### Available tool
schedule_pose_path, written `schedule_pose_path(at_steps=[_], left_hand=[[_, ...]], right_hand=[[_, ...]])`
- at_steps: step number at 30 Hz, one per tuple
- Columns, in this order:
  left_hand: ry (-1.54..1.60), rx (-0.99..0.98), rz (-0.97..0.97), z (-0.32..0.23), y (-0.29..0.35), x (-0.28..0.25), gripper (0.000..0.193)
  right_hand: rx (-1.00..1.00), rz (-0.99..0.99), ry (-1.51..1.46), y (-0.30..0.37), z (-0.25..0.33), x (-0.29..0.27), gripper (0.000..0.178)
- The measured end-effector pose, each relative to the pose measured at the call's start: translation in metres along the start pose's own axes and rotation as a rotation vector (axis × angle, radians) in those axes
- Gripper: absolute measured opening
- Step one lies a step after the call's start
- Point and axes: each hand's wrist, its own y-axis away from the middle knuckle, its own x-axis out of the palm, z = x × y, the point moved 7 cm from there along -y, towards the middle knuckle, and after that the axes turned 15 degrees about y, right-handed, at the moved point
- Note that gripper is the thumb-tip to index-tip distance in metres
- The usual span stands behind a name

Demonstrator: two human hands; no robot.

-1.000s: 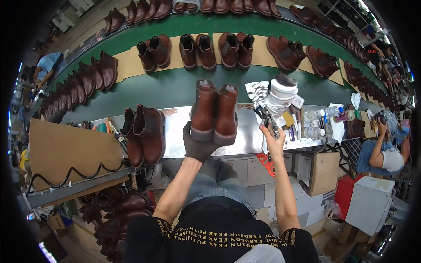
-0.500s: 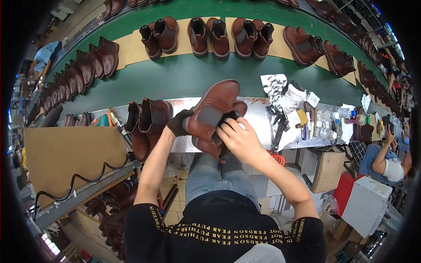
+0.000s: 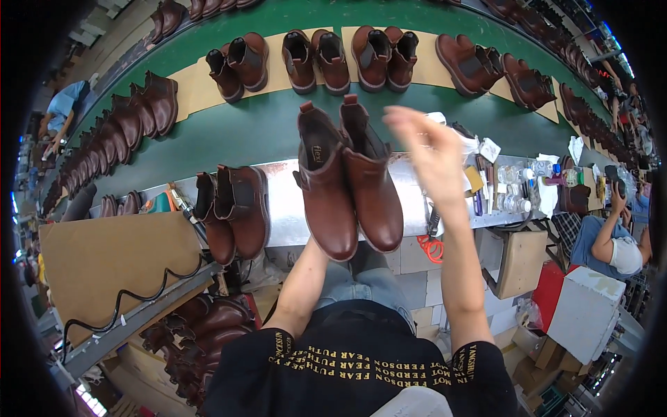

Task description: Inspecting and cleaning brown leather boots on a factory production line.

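- From where I stand, a pair of brown ankle boots (image 3: 330, 201) is right in front of the person, over the near edge of the bench's shiny metal strip (image 3: 281, 201)
- The boots' long axis runs near to far, toes pointing near, pull tabs at the far end, both shaft openings facing up and the two boots side by side
- The left forearm (image 3: 299, 285) runs up beneath the toes; the left hand is hidden behind the boots, so I cannot tell how it grips, though it seems to bear them
- The right hand (image 3: 436, 153) is blurred and empty, fingers stretched out, just right of the shafts and apart from them, its fingertips pointing far and left
- So the pair lies to the left of the right hand, whose fingers are nearer the shafts than the toes
- Another brown pair (image 3: 246, 215) stands to the left on the metal, apart from these
- Farther off, more boots (image 3: 330, 62) stand on cardboard over the green surface (image 3: 264, 128); clear bottles (image 3: 513, 201) are to the right
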Motion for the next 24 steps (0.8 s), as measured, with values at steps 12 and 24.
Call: schedule_pose_path(at_steps=[12,24], left_hand=[[-0.176,0.124,-0.168,0.011,0.013,-0.042,0.03],[-0.292,0.156,-0.296,0.006,0.022,-0.068,0.029]], right_hand=[[0.681,-0.036,-0.06,0.146,-0.318,0.015,0.026],[0.396,0.068,-0.397,0.142,-0.065,0.0,0.023]])
